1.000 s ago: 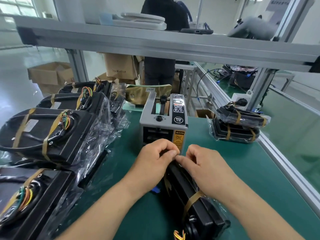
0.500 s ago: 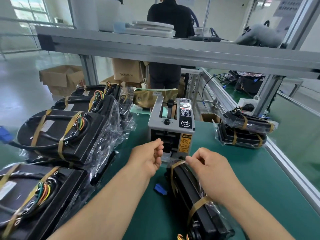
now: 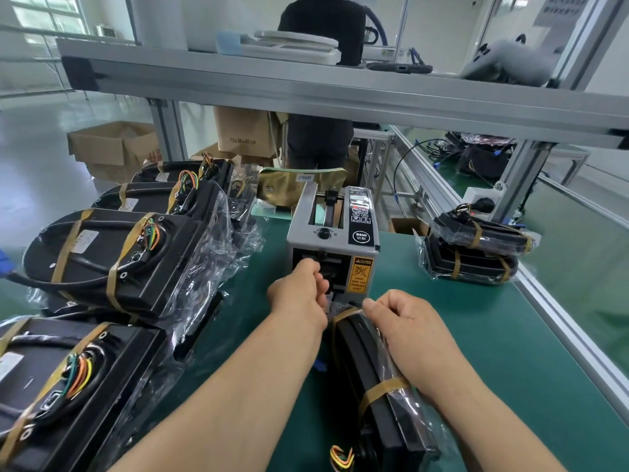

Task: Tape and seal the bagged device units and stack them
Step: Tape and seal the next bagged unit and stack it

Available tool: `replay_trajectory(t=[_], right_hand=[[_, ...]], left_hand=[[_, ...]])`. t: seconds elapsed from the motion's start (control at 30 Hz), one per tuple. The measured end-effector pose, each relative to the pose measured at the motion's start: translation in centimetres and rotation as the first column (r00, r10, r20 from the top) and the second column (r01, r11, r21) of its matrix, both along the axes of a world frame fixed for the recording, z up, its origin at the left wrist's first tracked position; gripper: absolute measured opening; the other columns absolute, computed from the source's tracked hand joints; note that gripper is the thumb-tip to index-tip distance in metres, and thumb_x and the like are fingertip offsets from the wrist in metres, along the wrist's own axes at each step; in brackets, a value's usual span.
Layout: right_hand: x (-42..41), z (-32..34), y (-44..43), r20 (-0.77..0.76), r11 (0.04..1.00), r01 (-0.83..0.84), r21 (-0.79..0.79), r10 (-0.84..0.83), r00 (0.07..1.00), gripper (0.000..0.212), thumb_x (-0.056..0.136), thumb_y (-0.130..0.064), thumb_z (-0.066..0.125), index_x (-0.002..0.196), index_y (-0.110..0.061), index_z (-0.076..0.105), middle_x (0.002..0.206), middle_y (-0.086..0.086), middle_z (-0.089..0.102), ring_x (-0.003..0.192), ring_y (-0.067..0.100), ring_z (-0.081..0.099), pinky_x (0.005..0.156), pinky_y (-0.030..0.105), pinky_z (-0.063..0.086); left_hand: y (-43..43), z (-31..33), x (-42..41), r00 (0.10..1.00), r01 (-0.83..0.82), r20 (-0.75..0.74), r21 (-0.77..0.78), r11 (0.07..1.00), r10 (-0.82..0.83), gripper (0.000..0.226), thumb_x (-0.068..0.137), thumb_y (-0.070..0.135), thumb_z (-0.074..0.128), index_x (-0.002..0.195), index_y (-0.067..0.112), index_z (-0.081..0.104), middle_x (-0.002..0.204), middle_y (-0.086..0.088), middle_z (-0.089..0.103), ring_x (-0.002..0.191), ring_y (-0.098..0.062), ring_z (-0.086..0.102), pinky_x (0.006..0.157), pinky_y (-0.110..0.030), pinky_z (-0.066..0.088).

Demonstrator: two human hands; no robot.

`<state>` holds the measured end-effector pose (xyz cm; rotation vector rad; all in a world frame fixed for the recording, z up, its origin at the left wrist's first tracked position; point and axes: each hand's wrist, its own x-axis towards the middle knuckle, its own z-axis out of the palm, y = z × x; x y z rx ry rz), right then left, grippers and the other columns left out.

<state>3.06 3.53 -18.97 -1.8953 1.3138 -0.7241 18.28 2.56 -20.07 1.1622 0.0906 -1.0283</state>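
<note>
A black bagged device unit (image 3: pixel 371 386) stands on edge on the green mat in front of me, with two brown tape bands round it. My right hand (image 3: pixel 412 335) rests on its top and pinches the bag and tape at the far end. My left hand (image 3: pixel 301 292) is at the outlet of the grey tape dispenser (image 3: pixel 335 240), fingers curled at the slot; what they hold is hidden. Taped bagged units (image 3: pixel 115 257) are piled at the left, and two more are stacked (image 3: pixel 473 250) at the right.
An aluminium shelf beam (image 3: pixel 340 93) crosses overhead. A person in dark clothes (image 3: pixel 320 141) stands behind the bench, with cardboard boxes (image 3: pixel 112 148) on the floor. The bench's metal rail (image 3: pixel 565 321) runs along the right. A small blue piece (image 3: pixel 318 364) lies on the mat.
My left hand left the unit's far end and moved up to the dispenser outlet. My right hand stayed on the unit's far end.
</note>
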Motion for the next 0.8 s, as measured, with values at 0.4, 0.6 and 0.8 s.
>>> replay_trajectory(t=[0.4,0.6,0.8], right_hand=[[-1.2,-1.2,-1.2,0.291,0.964,-0.070,0.258,-0.008,0.957,0.037,0.096,-0.032,0.062,0.064,-0.020,0.049,0.057,-0.001,0.042,0.052,0.014,0.033,0.061,0.036,0.030],[-1.3,-1.3,-1.3,0.285,0.965,-0.072,0.251,-0.002,0.959,0.035,0.097,-0.032,0.060,0.066,-0.020,0.049,0.058,-0.001,0.043,0.052,0.013,0.033,0.061,0.035,0.030],[-1.4,-1.3,-1.3,0.279,0.967,-0.078,0.241,0.008,0.960,0.035,0.097,-0.033,0.059,0.066,-0.020,0.050,0.056,-0.002,0.042,0.052,0.013,0.033,0.062,0.035,0.031]], left_hand=[[6.6,2.2,0.0,0.422,0.700,0.666,0.191,0.688,-0.615,0.017,0.088,0.014,0.066,0.071,0.017,0.065,0.056,0.006,0.046,0.049,-0.007,0.037,0.049,-0.016,0.032],[5.8,1.9,-0.2,0.358,0.708,0.671,0.259,0.658,-0.649,0.015,0.085,0.024,0.072,0.075,0.015,0.064,0.051,0.006,0.039,0.046,-0.007,0.032,0.043,-0.017,0.031],[5.4,1.6,-0.1,0.355,0.721,0.670,0.248,0.647,-0.652,0.024,0.085,0.022,0.074,0.062,0.022,0.065,0.049,0.008,0.042,0.044,-0.005,0.034,0.040,-0.016,0.034]])
